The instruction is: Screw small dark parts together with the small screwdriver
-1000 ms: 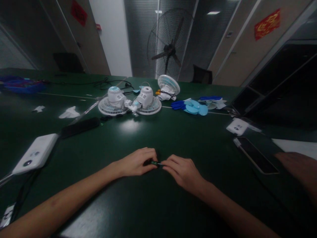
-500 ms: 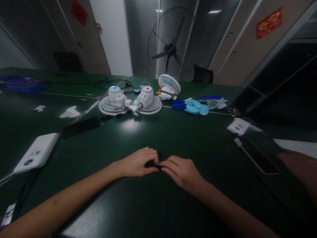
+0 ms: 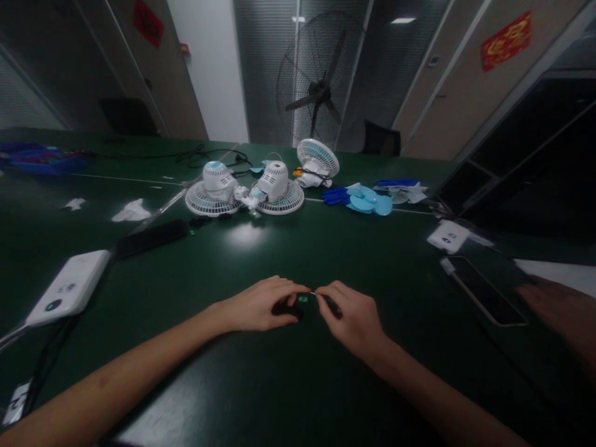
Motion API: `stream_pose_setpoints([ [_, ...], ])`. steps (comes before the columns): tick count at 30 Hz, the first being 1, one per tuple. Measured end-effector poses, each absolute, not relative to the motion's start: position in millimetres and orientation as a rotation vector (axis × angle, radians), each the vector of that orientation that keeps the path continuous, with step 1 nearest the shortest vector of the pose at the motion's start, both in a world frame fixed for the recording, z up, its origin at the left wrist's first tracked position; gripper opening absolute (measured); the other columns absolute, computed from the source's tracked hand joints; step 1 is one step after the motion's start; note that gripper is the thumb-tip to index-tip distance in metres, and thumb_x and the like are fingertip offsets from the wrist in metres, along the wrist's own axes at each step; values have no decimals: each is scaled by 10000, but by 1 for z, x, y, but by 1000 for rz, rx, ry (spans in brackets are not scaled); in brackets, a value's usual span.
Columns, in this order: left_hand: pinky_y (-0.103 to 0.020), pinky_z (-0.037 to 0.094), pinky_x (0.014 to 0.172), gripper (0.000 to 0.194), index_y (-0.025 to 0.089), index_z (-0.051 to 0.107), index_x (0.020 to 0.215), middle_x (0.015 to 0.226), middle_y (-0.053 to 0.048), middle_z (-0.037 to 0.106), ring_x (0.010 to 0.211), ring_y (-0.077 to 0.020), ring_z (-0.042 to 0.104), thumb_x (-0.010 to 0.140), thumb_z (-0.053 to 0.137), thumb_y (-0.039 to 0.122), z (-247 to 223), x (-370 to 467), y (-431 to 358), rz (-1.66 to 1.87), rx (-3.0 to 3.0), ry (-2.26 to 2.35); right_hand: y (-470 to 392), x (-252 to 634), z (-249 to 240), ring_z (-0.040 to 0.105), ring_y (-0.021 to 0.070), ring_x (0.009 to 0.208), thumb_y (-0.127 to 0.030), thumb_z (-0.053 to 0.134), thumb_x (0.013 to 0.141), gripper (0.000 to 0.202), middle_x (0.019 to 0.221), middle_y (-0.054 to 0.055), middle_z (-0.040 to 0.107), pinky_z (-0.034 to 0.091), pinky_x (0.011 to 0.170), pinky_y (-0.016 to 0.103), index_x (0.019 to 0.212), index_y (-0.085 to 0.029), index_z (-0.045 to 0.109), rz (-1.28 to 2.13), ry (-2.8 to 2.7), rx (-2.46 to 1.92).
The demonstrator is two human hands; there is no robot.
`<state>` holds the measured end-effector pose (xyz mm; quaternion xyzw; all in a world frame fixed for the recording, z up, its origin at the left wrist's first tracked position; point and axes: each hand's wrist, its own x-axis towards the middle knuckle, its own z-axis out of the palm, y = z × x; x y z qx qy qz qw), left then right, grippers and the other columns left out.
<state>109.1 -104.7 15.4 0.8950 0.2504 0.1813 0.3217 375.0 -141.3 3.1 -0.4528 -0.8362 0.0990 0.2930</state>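
Observation:
My left hand (image 3: 265, 305) rests on the dark green table, thumb and curled fingers around a small black thing that is mostly hidden. At its right edge shows a tiny green piece (image 3: 303, 298), like a circuit board. The left index finger reaches out over it, its tip at the thin bright end of a tool. My right hand (image 3: 352, 315) is closed around that tool's dark handle (image 3: 333, 306). It looks like a small screwdriver, but its kind is not clear. Both hands are close together, fingertips almost meeting.
Two white fans (image 3: 218, 183) lie face down beyond my hands, with another fan (image 3: 318, 162) behind. Light blue fan blades (image 3: 370, 201) and blue gloves lie right of them. White power banks (image 3: 69, 282) and a phone (image 3: 487, 290) flank me. Another person's hand (image 3: 559, 307) is at the right.
My right hand has drawn back a little to the right, and the tool's thin tip now shows. My left index finger has stretched out. The green piece has come into sight.

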Motion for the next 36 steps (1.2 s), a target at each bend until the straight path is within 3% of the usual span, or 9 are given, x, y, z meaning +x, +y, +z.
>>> stream_pose_setpoints([
  [5, -388, 452, 939, 464, 257, 585, 1429, 1008, -34, 658, 930, -216, 628, 998, 705, 378, 15, 108, -105, 456, 2368, 665, -139, 377, 1, 680, 174, 718, -246, 532, 1050, 194, 953, 60, 727, 530, 600, 264, 1058, -215, 723, 255, -2157, -1337],
  [11, -403, 465, 1028, 191, 234, 696, 1164, 1167, -74, 658, 1107, -242, 625, 996, 720, 319, 15, 107, -105, 459, 2433, 620, -139, 377, 5, 680, 183, 737, -247, 510, 1053, 210, 967, 69, 719, 548, 609, 268, 1068, -210, 716, 306, -2153, -1341],
  [17, -443, 461, 1080, 185, 243, 676, 1203, 1379, -95, 656, 1251, -272, 576, 1022, 671, 281, 19, 109, -108, 469, 2526, 539, -138, 377, 4, 676, 176, 722, -247, 522, 1056, 198, 955, 65, 718, 549, 615, 267, 1064, -213, 716, 308, -2148, -1323],
  [27, -450, 486, 1063, 221, 260, 680, 1250, 1317, -75, 705, 1219, -256, 620, 1083, 556, 337, 12, 52, -53, 563, 2658, 987, -141, 377, 12, 701, 168, 790, -186, 582, 1030, 168, 1016, 48, 723, 576, 665, 264, 1113, -212, 726, 433, -2183, -1391],
  [36, -496, 501, 1041, 342, 228, 704, 1215, 1257, -108, 731, 1195, -322, 623, 1055, 541, 482, 1, -39, -9, 691, 2580, 1488, -142, 377, 11, 700, 158, 766, -188, 597, 1032, 155, 1010, 38, 731, 574, 652, 250, 1090, -215, 738, 408, -2189, -1406],
])
